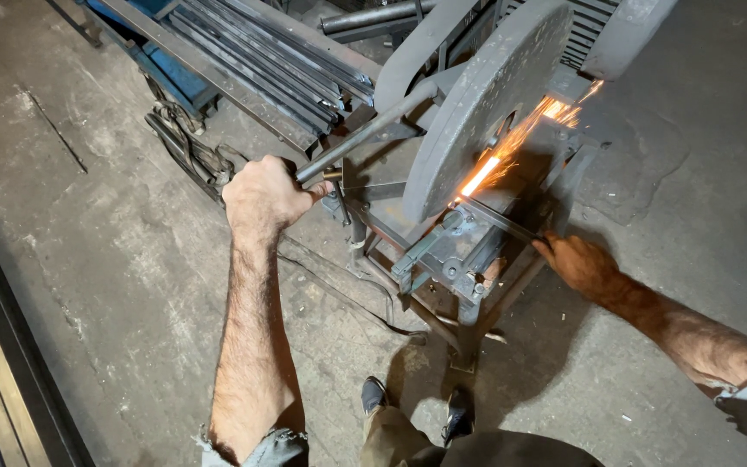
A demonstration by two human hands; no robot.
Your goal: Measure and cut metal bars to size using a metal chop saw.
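Person stands at chop saw (486, 112) on metal stand (443, 303), concrete floor below. Left hand (263, 195), left of saw, fist clamped around long lever handle (365, 130) running up to saw's grey blade guard. Right hand (577, 259), right of saw, fingers closed on end of thin metal bar (499, 220) lying across saw's vise. Orange sparks (512, 147) spray from under guard where bar sits. Stack of steel bars (261, 52) lies behind saw, to its left.

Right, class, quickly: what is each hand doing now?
Left hand: closed on the saw lever.
Right hand: holding the metal bar.
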